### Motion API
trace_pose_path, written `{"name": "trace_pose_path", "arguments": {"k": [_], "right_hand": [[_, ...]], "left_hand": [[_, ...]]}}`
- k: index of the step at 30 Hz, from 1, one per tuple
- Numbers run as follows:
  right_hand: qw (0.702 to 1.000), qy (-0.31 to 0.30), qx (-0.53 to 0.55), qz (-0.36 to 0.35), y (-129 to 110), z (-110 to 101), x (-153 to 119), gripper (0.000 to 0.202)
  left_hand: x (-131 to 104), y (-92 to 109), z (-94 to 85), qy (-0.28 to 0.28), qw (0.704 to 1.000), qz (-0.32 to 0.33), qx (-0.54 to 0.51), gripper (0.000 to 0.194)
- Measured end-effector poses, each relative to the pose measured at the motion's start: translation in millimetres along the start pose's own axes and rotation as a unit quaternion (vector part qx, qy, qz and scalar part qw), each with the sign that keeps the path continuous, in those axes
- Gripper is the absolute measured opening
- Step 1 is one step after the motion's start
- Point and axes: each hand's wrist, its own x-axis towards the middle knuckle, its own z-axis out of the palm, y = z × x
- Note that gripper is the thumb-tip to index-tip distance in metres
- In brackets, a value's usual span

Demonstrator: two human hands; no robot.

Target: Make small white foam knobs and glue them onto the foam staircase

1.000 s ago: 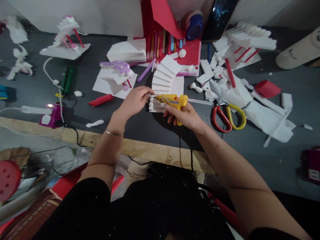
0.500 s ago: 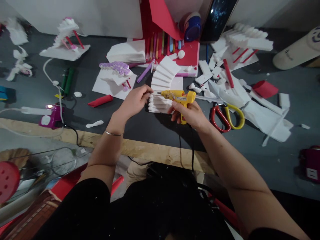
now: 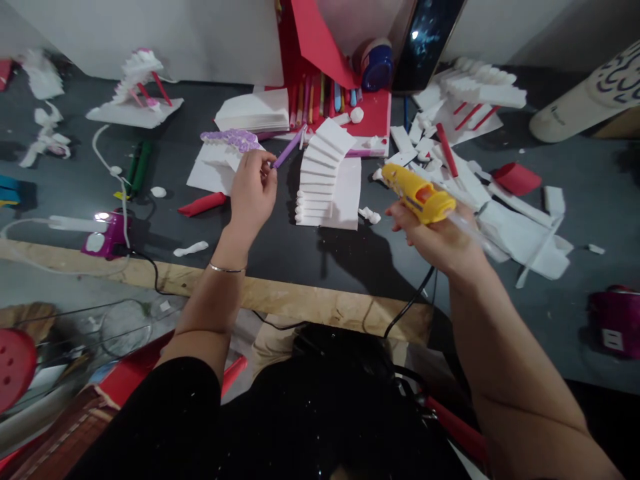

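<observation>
The yellow glue gun (image 3: 417, 193) is in my right hand (image 3: 440, 237), lifted over the table to the right of the white stair piece. My left hand (image 3: 253, 190) is closed beside the purple marker (image 3: 290, 148); whatever its fingers hold, if anything, cannot be made out. The curved white stair piece (image 3: 320, 170) lies on a white base sheet (image 3: 347, 193) between my hands, with small rounded white bits along its lower left edge. Just behind my left hand stands a small model with a purple bumpy edge (image 3: 233, 139).
Markers (image 3: 320, 100) lie on red paper at the back. White scraps (image 3: 520, 230) and a red roll (image 3: 517, 179) are at right, near a bottle (image 3: 590, 97). White models with red posts stand at left (image 3: 135, 110) and right (image 3: 483, 87).
My right hand has moved right with the glue gun, away from the stair piece. My left hand has let go of the piece's left edge and moved left, near the purple marker.
</observation>
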Motion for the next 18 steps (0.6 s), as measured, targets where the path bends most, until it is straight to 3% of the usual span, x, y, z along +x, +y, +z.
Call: {"name": "trace_pose_path", "arguments": {"k": [2, 3, 7, 12, 16, 18], "right_hand": [[0.989, 0.026, -0.138, -0.053, 9.3, -4.6, -12.6, 0.049], [0.981, 0.012, -0.177, -0.084, 15.0, -4.5, -19.5, 0.048], [0.952, -0.037, -0.257, -0.163, 40.1, 4.1, -45.1, 0.026], [0.931, -0.030, -0.322, -0.172, 60.6, 9.9, -56.2, 0.019], [0.934, -0.032, -0.312, -0.173, 67.1, 4.7, -54.3, 0.023], [0.935, -0.032, -0.313, -0.162, 68.5, 0.4, -54.9, 0.025]], "left_hand": [[-0.9, 1.0, -1.1, -0.008, 1.000, -0.012, 0.017, 0.023], [-1.6, 1.9, -1.8, -0.019, 0.999, -0.018, 0.028, 0.024], [-5.6, 5.4, -8.1, -0.022, 0.999, -0.010, 0.038, 0.024], [-10.2, 8.4, -19.1, -0.013, 0.998, -0.050, 0.046, 0.031], [-15.1, 12.2, -18.4, -0.003, 0.999, -0.019, 0.046, 0.029], [-19.5, 12.8, -18.8, 0.008, 0.998, -0.033, 0.059, 0.032]]}}
